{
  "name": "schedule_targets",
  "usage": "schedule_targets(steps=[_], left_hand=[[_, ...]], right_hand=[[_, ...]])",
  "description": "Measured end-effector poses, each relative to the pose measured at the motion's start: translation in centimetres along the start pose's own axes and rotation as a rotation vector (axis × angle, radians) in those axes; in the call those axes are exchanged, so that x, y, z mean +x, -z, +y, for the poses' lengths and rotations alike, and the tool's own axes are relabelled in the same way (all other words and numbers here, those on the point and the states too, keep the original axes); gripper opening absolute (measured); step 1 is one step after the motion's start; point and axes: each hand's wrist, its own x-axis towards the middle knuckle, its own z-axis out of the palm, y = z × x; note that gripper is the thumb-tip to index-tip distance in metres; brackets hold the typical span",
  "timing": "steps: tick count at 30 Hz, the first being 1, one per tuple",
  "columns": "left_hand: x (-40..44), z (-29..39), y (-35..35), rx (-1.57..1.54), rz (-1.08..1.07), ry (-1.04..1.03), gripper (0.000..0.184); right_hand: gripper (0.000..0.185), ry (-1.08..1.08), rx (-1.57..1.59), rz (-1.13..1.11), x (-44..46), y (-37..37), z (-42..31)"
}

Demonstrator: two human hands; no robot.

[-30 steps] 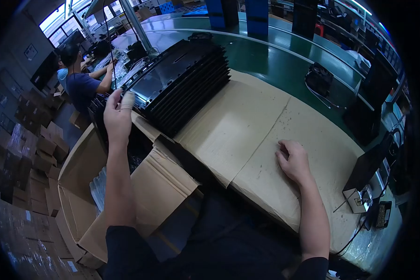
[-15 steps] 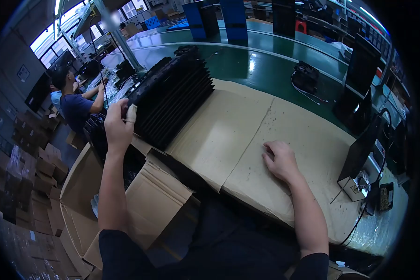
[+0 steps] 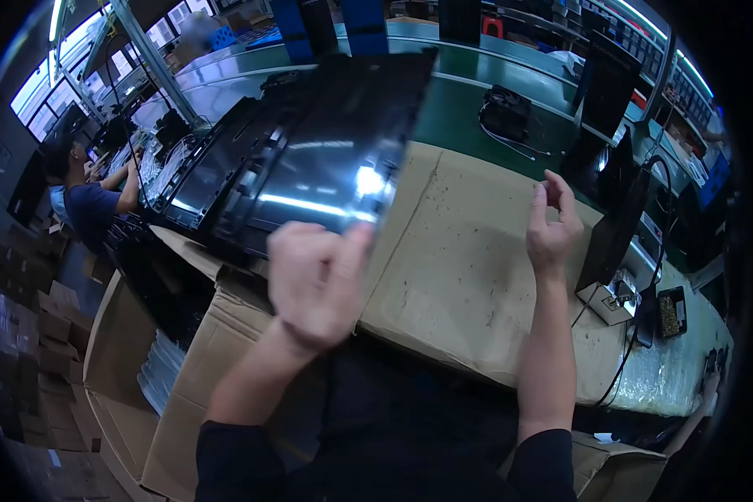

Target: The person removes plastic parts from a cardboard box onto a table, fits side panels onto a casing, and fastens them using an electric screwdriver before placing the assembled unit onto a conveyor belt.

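My left hand (image 3: 314, 284) is closed on the near edge of a glossy black panel (image 3: 335, 159). The panel is tilted and slightly blurred, with light glaring off its smooth face. Behind it and to the left lie more black panels (image 3: 213, 171), partly covered by the held one. My right hand (image 3: 554, 230) is raised over the right side of the cardboard-covered bench (image 3: 468, 251). Its fingers are bent but apart, with nothing in them. Nearest to it stands an upright black panel (image 3: 615, 209).
A small metal device (image 3: 611, 301) with a cable and a tray of small parts (image 3: 671, 311) sit at right. A black part with wires (image 3: 506, 115) lies on the green line. An open carton (image 3: 184, 402) stands at left. A co-worker (image 3: 96, 197) works beyond; another person's hand (image 3: 713, 381) shows at far right.
My left hand has moved from the stack towards the middle, bringing a black panel with it. My right hand has lifted from the cardboard and moved right. The view has turned to the right.
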Motion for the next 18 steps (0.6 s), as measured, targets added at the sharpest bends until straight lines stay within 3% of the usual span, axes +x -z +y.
schedule_targets(steps=[5,6,9,10,12,13,16,18], left_hand=[[-4.1,12.3,-5.9,-0.499,-0.234,0.107,0.037],[-5.3,14.9,-6.7,-0.550,-0.301,0.151,0.037],[-8.3,21.0,-7.9,-0.729,-0.372,0.283,0.043],[-8.9,22.1,-8.5,-0.737,-0.275,0.250,0.049],[-7.6,20.4,-5.6,-1.016,-0.443,0.277,0.052],[-6.6,18.0,-3.9,-0.981,-0.399,0.275,0.054],[-4.9,7.1,1.8,-0.485,-0.073,0.360,0.039],[-6.0,-1.9,5.8,0.018,0.012,0.467,0.045]], right_hand=[[0.029,-0.201,-0.017,-0.072,0.6,1.4,2.0],[0.030,-0.262,-0.035,-0.148,0.5,1.2,1.9],[0.038,-0.150,-0.209,-0.565,0.3,1.1,4.3],[0.043,-0.154,-0.215,-0.734,0.3,1.2,4.2],[0.050,-0.089,-0.461,-0.930,-0.3,1.5,3.3],[0.050,-0.074,-0.448,-0.944,-0.1,1.6,2.2],[0.054,-0.205,-0.455,-1.018,0.2,1.7,-1.2],[0.055,-0.252,-0.574,-1.084,0.3,1.8,-1.9]])
